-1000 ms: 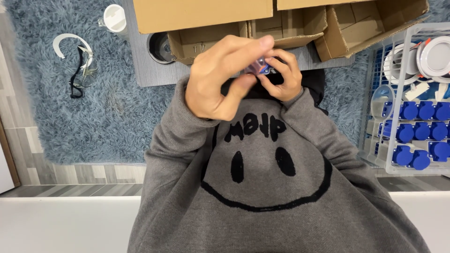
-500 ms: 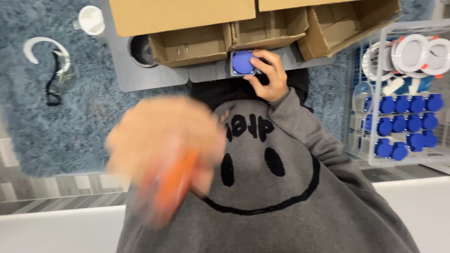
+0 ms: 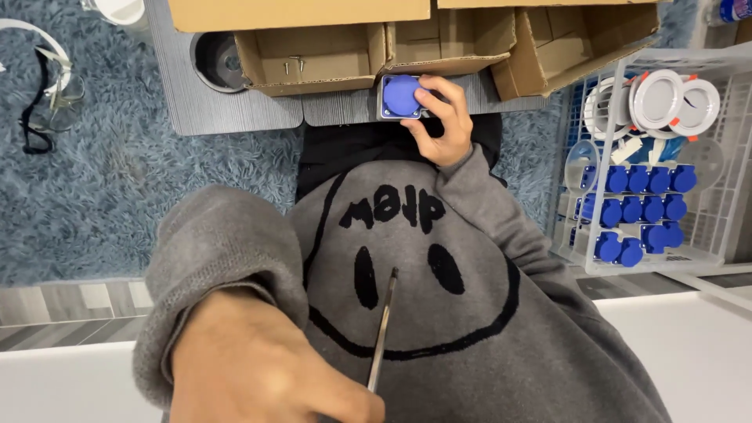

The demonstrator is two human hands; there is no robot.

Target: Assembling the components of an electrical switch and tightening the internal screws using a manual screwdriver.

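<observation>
At twelve o'clock in my view, against the near edge of the low grey table (image 3: 235,117), the right hand (image 3: 440,121) is grasping a blue socket unit (image 3: 401,95), fingers curling over its right side and the thumb pressing on its face. The left hand (image 3: 258,368) is sitting at seven o'clock, very close to the camera, clenching the handle of a screwdriver (image 3: 382,329); only the thin metal shaft is showing, pointing up toward twelve across the grey sweater (image 3: 486,337), and its tip is staying well apart from the socket. From that I am judging the work on this piece as unfinished: tool and part are both in hand but not meeting. I cannot tell whether any screws are seated in it. At three o'clock a white wire basket (image 3: 728,196) is carrying rows of similar blue sockets (image 3: 638,207) and some round white fittings (image 3: 662,98); I am reading those as a batch, whether finished or waiting I cannot tell. An open cardboard box (image 3: 309,55) at eleven o'clock is holding a few small screws (image 3: 294,66). The socket itself is looking like a square grey base with a round, glossy blue hinged cap, shut and clean, tilting slightly toward the camera. A shaggy blue rug (image 3: 94,204) is covering the floor at nine o'clock.
</observation>
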